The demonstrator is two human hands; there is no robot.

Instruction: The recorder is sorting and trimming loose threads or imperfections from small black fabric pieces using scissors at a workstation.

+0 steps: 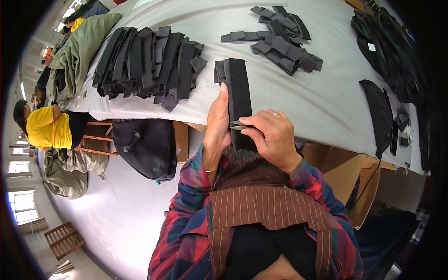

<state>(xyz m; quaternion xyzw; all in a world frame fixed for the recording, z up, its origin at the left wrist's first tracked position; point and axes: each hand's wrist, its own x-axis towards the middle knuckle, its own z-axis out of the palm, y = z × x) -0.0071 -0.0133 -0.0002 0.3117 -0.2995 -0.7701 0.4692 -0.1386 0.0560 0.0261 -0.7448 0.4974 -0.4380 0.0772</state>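
My left hand is closed around a long black fabric strip, its thumb pressed along the strip's left side. Further folded dark pieces are layered beside that strip at its upper left. In my right hand is a small pair of thread snips, pinched between thumb and fingers. Two pointed metal blades reach left across the lower part of the strip, slightly apart. The snips' handles are hidden inside the hand. Whether a thread lies between the blades is too small to tell.
A thick row of black fabric strips lies on the white-covered table at left. A looser heap sits farther back. Black garments or bags line the right side. Below the edge are a cardboard box and a black bag. Someone in yellow is at left.
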